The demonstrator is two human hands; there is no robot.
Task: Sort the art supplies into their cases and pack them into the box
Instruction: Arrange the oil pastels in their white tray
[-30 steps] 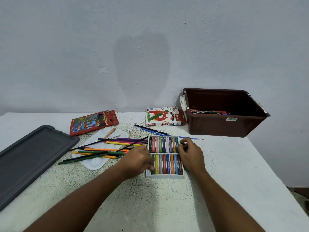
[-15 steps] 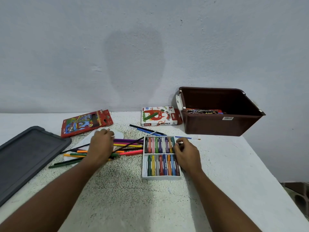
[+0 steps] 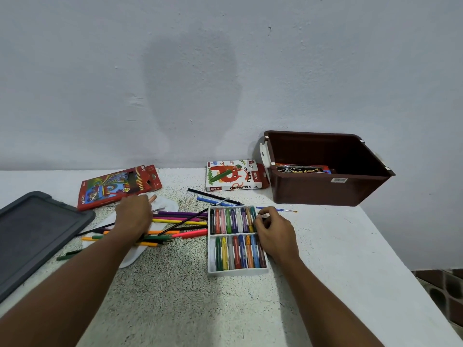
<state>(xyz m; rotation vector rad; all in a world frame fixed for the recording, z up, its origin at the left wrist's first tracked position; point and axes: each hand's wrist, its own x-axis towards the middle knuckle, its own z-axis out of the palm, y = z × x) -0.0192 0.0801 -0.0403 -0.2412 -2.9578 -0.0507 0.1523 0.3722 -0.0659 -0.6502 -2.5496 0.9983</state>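
Brown box [image 3: 325,191], red pencil case [image 3: 117,187], speckled white table [image 3: 175,296], grey lid [image 3: 32,234]

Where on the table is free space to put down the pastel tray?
The near table, between the two forearms, is bare. So is the strip right of the tray, in front of the brown box. Crowded: the pencils and palette under the left hand, left of the tray. The right hand is at the tray's right edge.
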